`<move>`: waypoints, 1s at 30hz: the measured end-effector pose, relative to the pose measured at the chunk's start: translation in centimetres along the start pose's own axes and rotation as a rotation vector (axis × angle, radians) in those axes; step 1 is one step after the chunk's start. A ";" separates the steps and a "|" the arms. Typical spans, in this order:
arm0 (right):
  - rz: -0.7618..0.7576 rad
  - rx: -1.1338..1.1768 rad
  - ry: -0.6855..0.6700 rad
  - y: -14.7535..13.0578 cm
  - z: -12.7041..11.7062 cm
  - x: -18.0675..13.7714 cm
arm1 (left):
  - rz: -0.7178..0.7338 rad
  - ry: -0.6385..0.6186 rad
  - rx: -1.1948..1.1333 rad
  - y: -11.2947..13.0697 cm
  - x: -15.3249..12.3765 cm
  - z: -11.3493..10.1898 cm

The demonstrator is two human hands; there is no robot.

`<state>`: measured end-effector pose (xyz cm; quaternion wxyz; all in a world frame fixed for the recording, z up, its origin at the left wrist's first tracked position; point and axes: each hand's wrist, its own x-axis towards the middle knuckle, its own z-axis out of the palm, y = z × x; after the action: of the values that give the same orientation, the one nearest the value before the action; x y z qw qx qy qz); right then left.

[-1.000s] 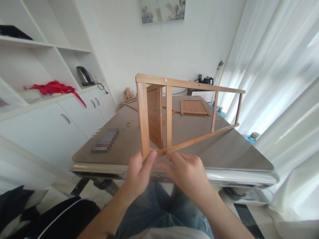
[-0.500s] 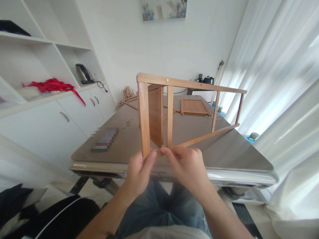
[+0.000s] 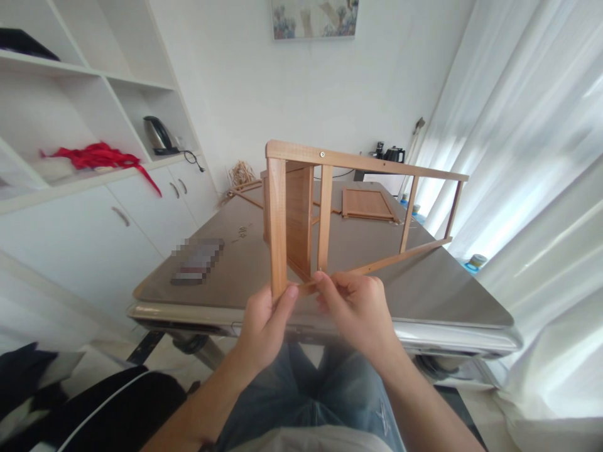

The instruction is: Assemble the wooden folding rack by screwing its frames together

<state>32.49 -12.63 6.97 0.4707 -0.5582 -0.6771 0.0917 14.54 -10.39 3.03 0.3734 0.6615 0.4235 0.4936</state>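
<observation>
I hold a light wooden frame [image 3: 330,157] upright in front of me, above the near edge of a brown table [image 3: 424,289]. It has a top rail, a thin bottom rail and several upright slats. My left hand [image 3: 266,326] grips the frame's near corner at the foot of the thick post. My right hand [image 3: 358,311] pinches the bottom rail beside the second slat, fingertips at the joint. Whether something small sits between those fingers cannot be seen.
On the table lie a flat wooden panel [image 3: 367,204], an upright wooden panel [image 3: 299,220] behind the frame, thin sticks and a blurred flat object [image 3: 198,262]. White cabinets with a kettle [image 3: 157,135] and red cloth [image 3: 97,156] stand left; curtains hang right.
My right hand slid along the bottom rail toward the second slat and raised its fingertips to the joint. The frame shifted slightly right with the view.
</observation>
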 end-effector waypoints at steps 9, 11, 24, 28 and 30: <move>-0.698 -0.404 -0.086 1.6 -3.8 1.1 | -0.019 -0.023 -0.024 -0.3 0.1 -0.1; -0.803 -0.534 -0.143 1.6 -4.8 1.5 | -0.017 -0.022 -0.020 -0.3 0.0 -0.1; -0.916 -0.604 0.015 3.7 -4.1 1.8 | -0.008 0.010 -0.001 0.0 0.5 0.1; -0.799 -0.513 0.110 4.6 -3.1 0.7 | 0.008 0.035 0.000 -0.2 0.6 0.2; -0.703 -0.458 0.138 4.8 -2.0 -0.3 | 0.012 0.045 -0.010 -0.2 0.6 0.4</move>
<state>37.19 -11.95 4.78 0.3813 -0.3885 -0.7960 -0.2647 14.93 -9.77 2.93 0.3642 0.6510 0.4252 0.5126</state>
